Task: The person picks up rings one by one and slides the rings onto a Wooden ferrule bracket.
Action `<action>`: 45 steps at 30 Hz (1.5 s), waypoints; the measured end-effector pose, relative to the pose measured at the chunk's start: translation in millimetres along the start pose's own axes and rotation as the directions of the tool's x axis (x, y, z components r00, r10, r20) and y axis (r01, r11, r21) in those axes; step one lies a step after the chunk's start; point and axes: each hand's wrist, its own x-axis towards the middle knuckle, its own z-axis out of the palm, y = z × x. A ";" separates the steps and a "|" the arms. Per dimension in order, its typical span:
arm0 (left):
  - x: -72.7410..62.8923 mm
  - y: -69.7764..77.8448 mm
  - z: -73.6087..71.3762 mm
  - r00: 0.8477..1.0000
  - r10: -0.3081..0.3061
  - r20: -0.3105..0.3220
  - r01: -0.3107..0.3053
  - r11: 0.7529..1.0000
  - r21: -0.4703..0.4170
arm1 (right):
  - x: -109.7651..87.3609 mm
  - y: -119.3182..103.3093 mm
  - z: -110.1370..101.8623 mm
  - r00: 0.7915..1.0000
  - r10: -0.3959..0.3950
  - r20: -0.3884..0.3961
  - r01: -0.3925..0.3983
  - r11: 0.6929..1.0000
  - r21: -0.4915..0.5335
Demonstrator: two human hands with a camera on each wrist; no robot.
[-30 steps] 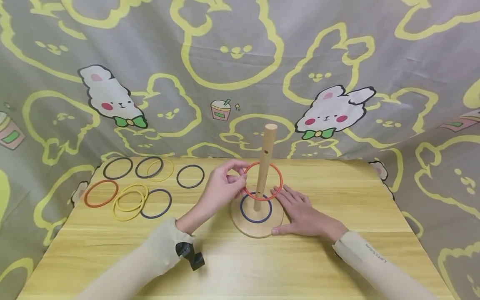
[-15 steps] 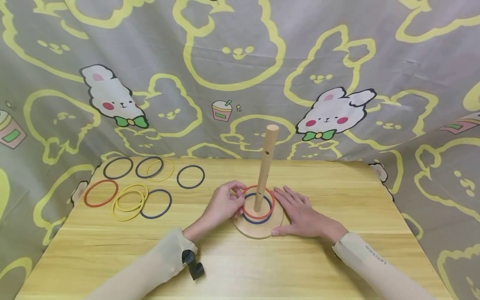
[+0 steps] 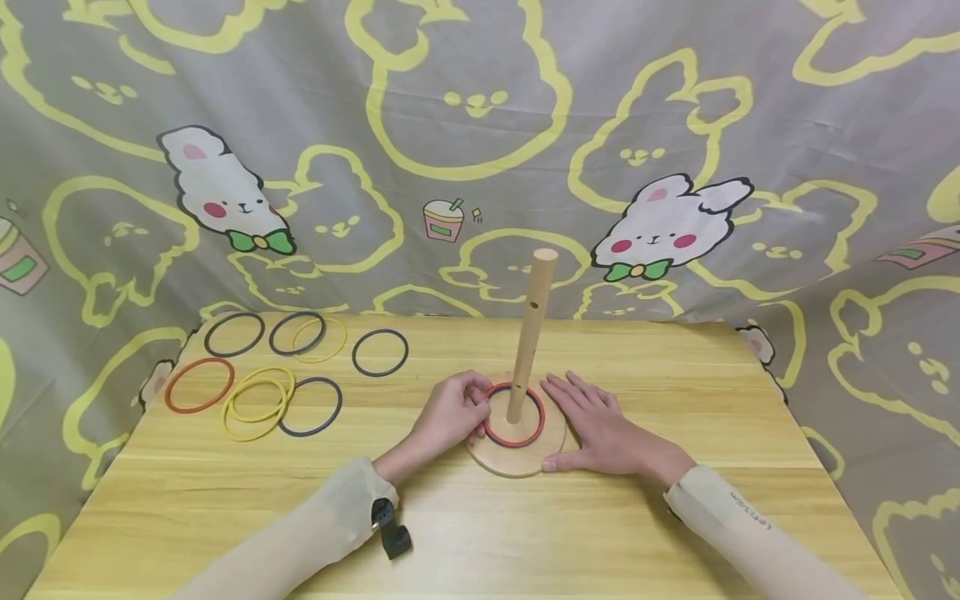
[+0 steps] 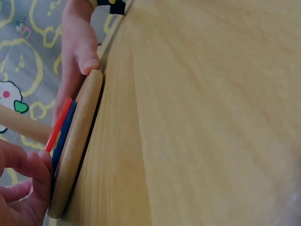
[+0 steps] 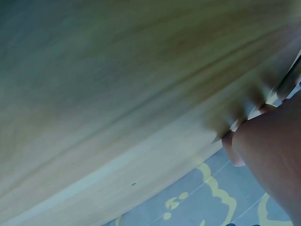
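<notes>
In the head view, a wooden post (image 3: 529, 342) stands upright on its round base (image 3: 517, 464). A red ring (image 4: 59, 123) encircles the post and lies over a blue ring (image 4: 64, 136) on the base. With thumb and fingers my left hand (image 3: 447, 412) pinches the red ring's left side, low beside the base. My right hand (image 3: 609, 435) rests with extended fingers along the base's right edge, thumb touching the rim. The right wrist view shows only part of that hand (image 5: 270, 146), in shadow, over the table.
Loose rings lie on the table's left: a red ring (image 3: 197, 411), overlapping yellow rings (image 3: 250, 438), a blue ring (image 3: 307, 434) and several dark ones, including a dark ring (image 3: 380, 374). A patterned curtain (image 3: 480, 167) hangs behind the wooden table (image 3: 675, 550).
My left hand has lowered the red ring along the post, from above the base down onto the blue ring. My right hand stays by the base.
</notes>
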 end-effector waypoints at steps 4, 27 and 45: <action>2.6 -1.6 1.5 1.000 0.007 -0.011 -0.007 0.999 0.037 | 0.0 0.5 -0.1 1.000 0.000 -0.001 0.000 1.000 -0.004; -8.5 -22.0 -56.9 0.985 0.076 -0.156 -0.044 0.980 0.196 | -2.5 -1.4 -1.9 1.000 0.007 0.001 -0.007 1.000 0.000; -5.0 -48.8 -135.4 0.958 0.171 -0.229 -0.015 0.830 0.558 | -1.1 -3.5 -2.6 1.000 0.008 0.015 -0.008 1.000 0.011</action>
